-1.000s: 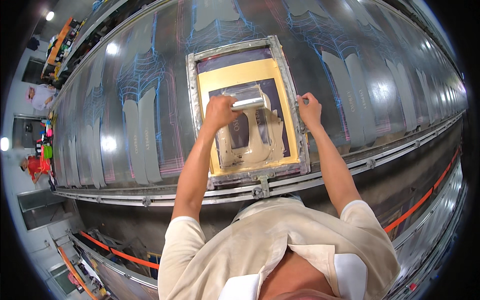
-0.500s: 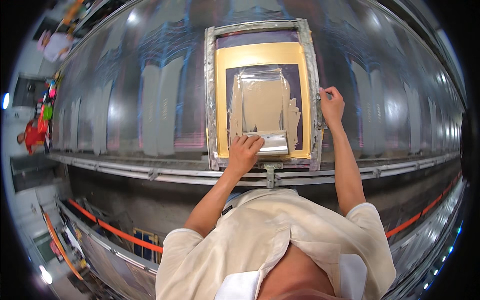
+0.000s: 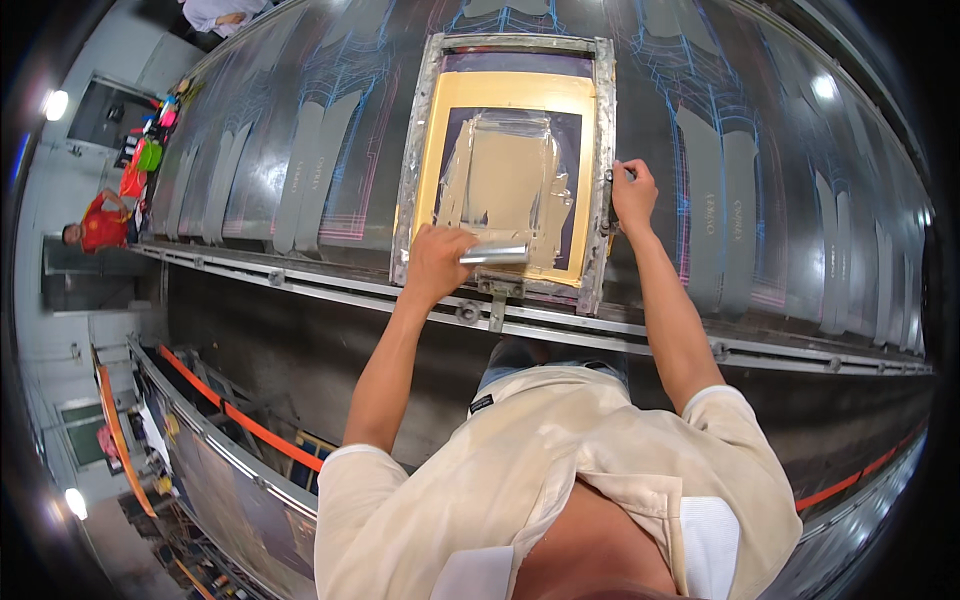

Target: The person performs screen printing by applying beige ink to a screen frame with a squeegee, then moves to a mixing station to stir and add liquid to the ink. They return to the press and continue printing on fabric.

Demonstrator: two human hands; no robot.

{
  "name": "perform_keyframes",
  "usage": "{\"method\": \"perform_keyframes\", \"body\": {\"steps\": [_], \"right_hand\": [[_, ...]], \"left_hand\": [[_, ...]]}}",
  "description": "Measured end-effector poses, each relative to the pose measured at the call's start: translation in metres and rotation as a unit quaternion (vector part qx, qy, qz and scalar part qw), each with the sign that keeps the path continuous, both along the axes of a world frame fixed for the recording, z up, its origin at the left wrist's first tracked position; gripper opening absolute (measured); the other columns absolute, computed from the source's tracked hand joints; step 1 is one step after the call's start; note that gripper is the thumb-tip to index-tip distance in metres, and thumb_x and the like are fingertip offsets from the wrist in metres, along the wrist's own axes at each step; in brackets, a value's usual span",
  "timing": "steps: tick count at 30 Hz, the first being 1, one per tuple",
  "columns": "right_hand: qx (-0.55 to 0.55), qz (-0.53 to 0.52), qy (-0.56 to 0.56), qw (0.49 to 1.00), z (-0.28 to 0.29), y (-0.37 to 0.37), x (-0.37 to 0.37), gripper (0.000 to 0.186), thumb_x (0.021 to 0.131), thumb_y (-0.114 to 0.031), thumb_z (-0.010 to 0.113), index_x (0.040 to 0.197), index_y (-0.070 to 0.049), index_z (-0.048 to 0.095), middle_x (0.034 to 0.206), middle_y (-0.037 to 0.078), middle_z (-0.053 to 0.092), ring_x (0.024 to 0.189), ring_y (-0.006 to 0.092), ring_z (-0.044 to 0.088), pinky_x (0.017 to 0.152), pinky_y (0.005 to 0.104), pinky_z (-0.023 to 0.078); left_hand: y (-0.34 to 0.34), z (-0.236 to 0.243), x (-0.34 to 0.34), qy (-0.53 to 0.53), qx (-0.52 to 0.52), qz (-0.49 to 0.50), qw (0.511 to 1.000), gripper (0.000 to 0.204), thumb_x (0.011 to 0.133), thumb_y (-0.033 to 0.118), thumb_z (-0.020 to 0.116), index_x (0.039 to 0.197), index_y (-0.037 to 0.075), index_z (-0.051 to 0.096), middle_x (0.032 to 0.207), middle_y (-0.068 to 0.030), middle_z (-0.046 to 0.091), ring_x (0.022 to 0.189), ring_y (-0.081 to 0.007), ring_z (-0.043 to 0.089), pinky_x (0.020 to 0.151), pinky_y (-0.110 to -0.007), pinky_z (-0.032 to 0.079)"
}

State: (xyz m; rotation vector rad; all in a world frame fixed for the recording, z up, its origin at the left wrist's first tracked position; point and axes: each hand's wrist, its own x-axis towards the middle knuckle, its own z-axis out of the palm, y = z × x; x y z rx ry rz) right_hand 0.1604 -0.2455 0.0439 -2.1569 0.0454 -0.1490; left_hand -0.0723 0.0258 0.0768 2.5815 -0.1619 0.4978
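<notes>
My left hand (image 3: 438, 256) is closed on a metal squeegee (image 3: 497, 254) at the near end of a screen frame (image 3: 431, 130). Inside the frame, yellow tape (image 3: 515, 92) borders a dark mesh, and a broad smeared layer of beige paste (image 3: 505, 175) covers most of its middle. My right hand (image 3: 633, 195) has its fingers curled on the right side of the frame, at a small metal fitting. The frame lies on a long dark table (image 3: 650, 270) with grey printed shapes (image 3: 735, 210) and blue and pink lines on either side of it.
A metal rail (image 3: 630, 335) runs along the table's near edge, with a bracket below the frame. A person in red (image 3: 103, 225) and another in white (image 3: 215, 15) are at the far left, near coloured containers (image 3: 150, 155). An orange strip (image 3: 230, 410) runs along another table behind me.
My left hand and the squeegee moved from the frame's middle to its near end, and beige paste now covers the dark centre seen earlier. My right hand stays on the frame. The view has shifted.
</notes>
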Motion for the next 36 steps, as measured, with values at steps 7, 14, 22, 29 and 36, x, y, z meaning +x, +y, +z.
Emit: {"method": "perform_keyframes", "body": {"steps": [7, 14, 22, 29, 36], "right_hand": [[-0.037, -0.04, 0.008, 0.998, 0.003, -0.006, -0.003, 0.024, 0.09, -0.032, 0.071, 0.092, -0.008, 0.069, 0.087, 0.018, 0.072, 0.086, 0.0421, 0.069, 0.078, 0.046, 0.051], [-0.078, -0.032, 0.031, 0.996, -0.001, 0.001, 0.003, 0.024, 0.091, -0.032, 0.07, 0.095, -0.007, 0.069, 0.093, 0.019, 0.073, 0.091, 0.0431, 0.068, 0.082, 0.0464, 0.051], [-0.111, 0.303, -0.028, 0.946, 0.074, 0.075, 0.064, 0.036, 0.087, -0.036, 0.077, 0.104, -0.006, 0.072, 0.109, 0.011, 0.073, 0.104, 0.0311, 0.067, 0.09, 0.0408, 0.05], [-0.3, 0.422, 0.039, 0.855, 0.041, 0.148, 0.109, 0.026, 0.075, -0.024, 0.079, 0.089, -0.004, 0.071, 0.082, 0.019, 0.072, 0.082, 0.0423, 0.069, 0.075, 0.0483, 0.054], [-0.291, 0.428, -0.053, 0.854, 0.025, 0.1, -0.045, 0.026, 0.065, -0.011, 0.08, 0.088, -0.008, 0.068, 0.076, 0.014, 0.065, 0.082, 0.0353, 0.064, 0.084, 0.045, 0.046]], "left_hand": [[0.0, -0.035, -0.028, 0.036, 0.026, -0.055, 0.997, 0.047, 0.057, 0.002, 0.079, 0.102, 0.014, 0.072, 0.102, -0.0009, 0.073, 0.09, -0.0236, 0.064, 0.084, -0.039, 0.044], [0.031, -0.031, 0.077, -0.02, 0.012, -0.061, 0.998, 0.036, 0.06, 0.003, 0.077, 0.094, 0.013, 0.072, 0.097, -0.0015, 0.073, 0.085, -0.0242, 0.064, 0.078, -0.039, 0.044], [0.075, -0.007, 0.228, 0.115, -0.03, -0.077, 0.99, 0.023, 0.07, 0.019, 0.084, 0.09, 0.01, 0.078, 0.081, -0.0115, 0.074, 0.076, -0.0322, 0.071, 0.07, -0.041, 0.053], [0.085, -0.012, 0.271, 0.18, -0.024, -0.058, 0.982, 0.026, 0.065, 0.024, 0.085, 0.085, 0.011, 0.079, 0.075, -0.016, 0.071, 0.074, -0.037, 0.069, 0.07, -0.046, 0.055], [0.046, -0.027, 0.121, 0.129, -0.033, -0.096, 0.986, 0.018, 0.066, 0.017, 0.084, 0.082, 0.012, 0.077, 0.073, -0.0101, 0.07, 0.075, -0.0326, 0.067, 0.074, -0.045, 0.047]]}}
